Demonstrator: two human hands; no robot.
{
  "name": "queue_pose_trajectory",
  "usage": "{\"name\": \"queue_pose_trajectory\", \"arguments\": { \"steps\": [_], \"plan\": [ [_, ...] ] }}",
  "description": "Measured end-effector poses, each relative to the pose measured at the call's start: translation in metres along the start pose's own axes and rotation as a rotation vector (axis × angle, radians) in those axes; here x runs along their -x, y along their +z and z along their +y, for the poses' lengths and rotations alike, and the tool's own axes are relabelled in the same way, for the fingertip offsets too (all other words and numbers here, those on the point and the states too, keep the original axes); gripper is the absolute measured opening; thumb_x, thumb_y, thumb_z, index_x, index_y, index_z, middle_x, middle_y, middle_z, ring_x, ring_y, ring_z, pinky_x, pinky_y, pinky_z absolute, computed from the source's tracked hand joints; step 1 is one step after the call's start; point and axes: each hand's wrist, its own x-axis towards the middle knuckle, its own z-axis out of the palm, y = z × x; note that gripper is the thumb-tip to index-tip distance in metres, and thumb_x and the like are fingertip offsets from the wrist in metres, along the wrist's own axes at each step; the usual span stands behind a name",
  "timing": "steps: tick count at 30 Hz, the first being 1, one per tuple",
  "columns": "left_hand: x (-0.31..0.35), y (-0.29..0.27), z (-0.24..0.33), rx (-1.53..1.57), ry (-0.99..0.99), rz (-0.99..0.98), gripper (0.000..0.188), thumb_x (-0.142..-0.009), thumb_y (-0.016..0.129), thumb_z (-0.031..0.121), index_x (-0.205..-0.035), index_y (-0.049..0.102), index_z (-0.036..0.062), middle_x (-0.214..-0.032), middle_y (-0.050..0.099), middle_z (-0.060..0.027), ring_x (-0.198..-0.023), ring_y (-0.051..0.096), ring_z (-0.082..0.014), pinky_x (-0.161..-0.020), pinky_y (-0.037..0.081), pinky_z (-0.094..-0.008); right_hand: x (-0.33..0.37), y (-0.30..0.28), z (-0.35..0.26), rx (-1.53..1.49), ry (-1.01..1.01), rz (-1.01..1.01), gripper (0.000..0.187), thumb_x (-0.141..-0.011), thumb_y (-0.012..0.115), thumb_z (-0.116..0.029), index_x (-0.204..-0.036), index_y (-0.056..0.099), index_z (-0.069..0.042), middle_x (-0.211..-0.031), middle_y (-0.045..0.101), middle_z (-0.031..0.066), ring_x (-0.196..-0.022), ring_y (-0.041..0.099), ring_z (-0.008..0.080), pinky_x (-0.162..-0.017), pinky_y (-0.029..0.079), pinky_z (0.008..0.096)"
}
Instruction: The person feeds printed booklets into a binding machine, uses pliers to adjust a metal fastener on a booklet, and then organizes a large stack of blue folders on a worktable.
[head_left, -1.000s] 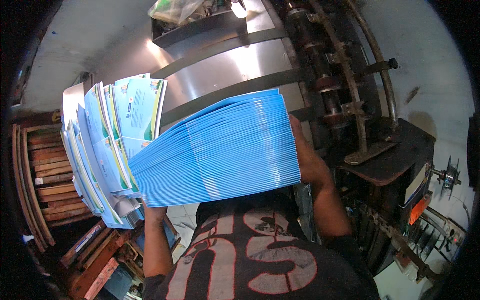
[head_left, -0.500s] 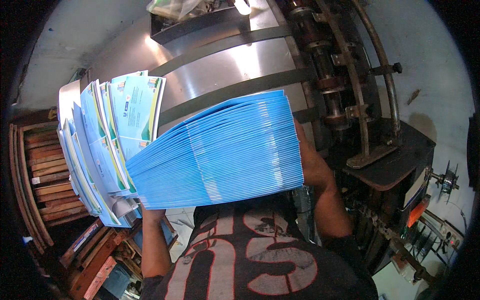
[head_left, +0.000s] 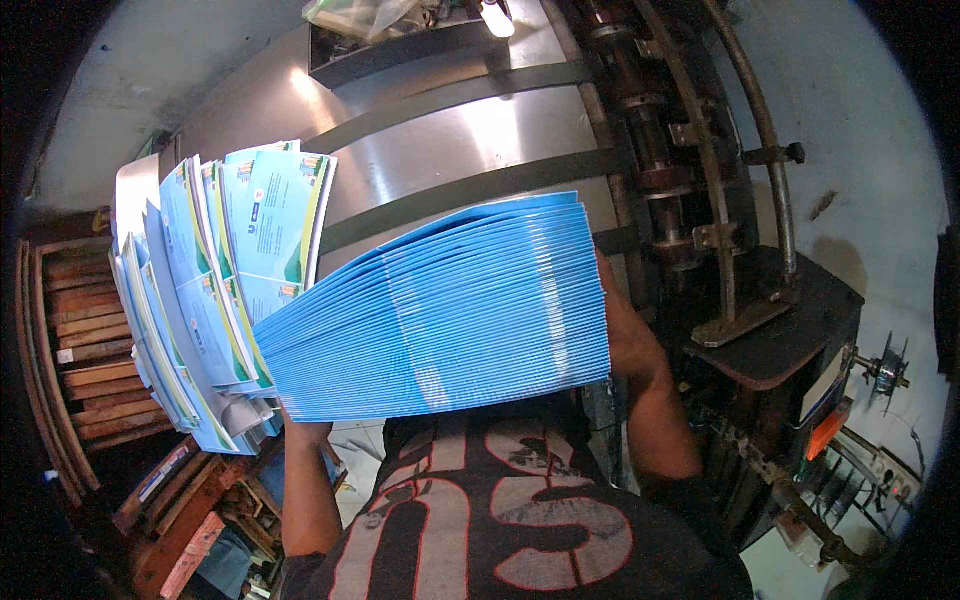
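The fanned stack of glossy blue sheets (head_left: 470,320) spans crosswise between both hands, long axis left to right, the left hand (head_left: 308,432) holding its compressed end, the right hand (head_left: 628,335) its splayed end, fingers hidden.

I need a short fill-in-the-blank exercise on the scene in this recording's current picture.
1. The left hand and right hand hold a fanned stack coloured mostly ____.
2. The wooden slats are on the picture's ____ side.
3. The black shirt carries large grey lettering outlined in ____.

Missing words: blue; left; red.
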Motion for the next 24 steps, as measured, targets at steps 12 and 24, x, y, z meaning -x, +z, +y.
{"name": "queue_pose_trajectory", "arguments": {
  "steps": [12, 24],
  "plan": [
    [-0.004, 0.004, 0.012, -0.048, 0.043, -0.046, 0.038, -0.085, 0.066, 0.01, -0.119, 0.057, -0.0028, -0.114, 0.062, -0.0125, -0.102, 0.058, -0.023, -0.092, 0.045, -0.0348, 0.001, 0.0, -0.001, 0.015, 0.045, 0.006, 0.114, -0.059, 0.089, -0.017, -0.147, 0.019, -0.003, -0.143, 0.04, 0.0176, -0.131, 0.042, 0.0282, -0.111, 0.032, 0.0386],
    [0.0, 0.0, 0.019, -0.208, 0.15, -0.067, 0.034, -0.084, 0.067, 0.008, -0.116, 0.058, -0.0024, -0.11, 0.062, -0.0117, -0.099, 0.058, -0.0227, -0.089, 0.046, -0.0358, 0.002, 0.001, 0.003, 0.011, 0.041, 0.033, 0.111, -0.06, 0.088, -0.026, -0.146, 0.023, -0.004, -0.143, 0.038, 0.0209, -0.135, 0.037, 0.0319, -0.113, 0.029, 0.0404]
  ]
}}
